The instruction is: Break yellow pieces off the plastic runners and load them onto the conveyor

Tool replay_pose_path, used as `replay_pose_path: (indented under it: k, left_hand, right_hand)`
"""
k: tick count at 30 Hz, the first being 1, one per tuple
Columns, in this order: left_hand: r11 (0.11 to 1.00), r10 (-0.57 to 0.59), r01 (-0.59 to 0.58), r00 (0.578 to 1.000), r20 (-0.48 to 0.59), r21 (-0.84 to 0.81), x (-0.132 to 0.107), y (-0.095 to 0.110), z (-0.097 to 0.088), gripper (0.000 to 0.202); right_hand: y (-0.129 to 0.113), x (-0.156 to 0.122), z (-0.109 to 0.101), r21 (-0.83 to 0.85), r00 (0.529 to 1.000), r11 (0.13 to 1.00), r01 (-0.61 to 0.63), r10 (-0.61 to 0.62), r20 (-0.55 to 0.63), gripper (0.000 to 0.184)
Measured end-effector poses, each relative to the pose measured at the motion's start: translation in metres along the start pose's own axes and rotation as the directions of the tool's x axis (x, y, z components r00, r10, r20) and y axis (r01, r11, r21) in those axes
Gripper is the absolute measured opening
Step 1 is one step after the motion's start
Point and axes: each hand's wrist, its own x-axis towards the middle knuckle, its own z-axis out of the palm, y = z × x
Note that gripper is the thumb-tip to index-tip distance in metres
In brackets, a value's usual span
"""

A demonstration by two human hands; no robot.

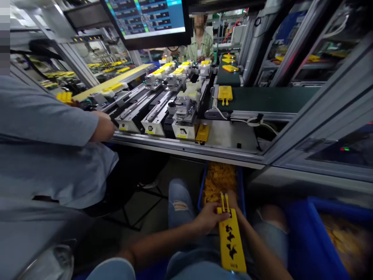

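A yellow power bank (232, 245) with black printed figures and two short yellow cables hangs in front of my lap, its cable end pointing away from me. My left hand (207, 218) grips it at that end, the thumb lying across the face near the cables. Beyond it, my right hand (232, 199) is at the near part of a blue bin (201, 190) filled with yellow pieces (220, 177). The power bank and cables partly cover that hand, and its fingers cannot be made out.
Above the bin runs a workbench edge (186, 149) with slide fixtures (183, 111) and a yellow power bank (202, 133). A green conveyor (268, 99) carries another yellow unit (225, 93). A co-worker's arm (101, 126) is at left. Another blue bin (323, 229) stands right.
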Motion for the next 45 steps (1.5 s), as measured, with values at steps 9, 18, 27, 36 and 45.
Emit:
replay_pose_path:
  k: [9,18,27,36,45]
  left_hand:
    - [0.992,-0.07,0.071,0.998,-0.009,0.108,0.011,-0.02,0.001,0.055]
    - [0.987,-0.132,0.119,0.983,0.125,0.111,0.021,-0.014,0.021,0.051]
    - [0.99,-0.115,0.099,0.98,0.163,0.102,0.017,-0.011,0.023,0.05]
    - [0.99,-0.104,0.083,0.976,0.191,0.116,0.016,-0.017,0.022,0.047]
    - [0.975,-0.083,0.028,0.966,0.245,0.219,0.008,-0.003,0.026,0.036]
  right_hand:
    - [-0.008,-0.083,-0.092,0.334,0.902,0.856,-0.394,0.43,-0.04,0.035]
    - [-0.051,-0.114,-0.095,0.323,0.918,0.859,-0.397,0.381,0.114,0.019]
    - [-0.058,-0.116,-0.101,0.182,0.964,0.947,-0.265,0.267,0.018,0.015]
    - [-0.048,-0.124,-0.095,0.024,0.995,0.998,-0.05,0.051,-0.081,0.011]
    - [-0.051,-0.129,-0.105,0.213,0.97,0.949,-0.233,0.242,-0.016,0.029]
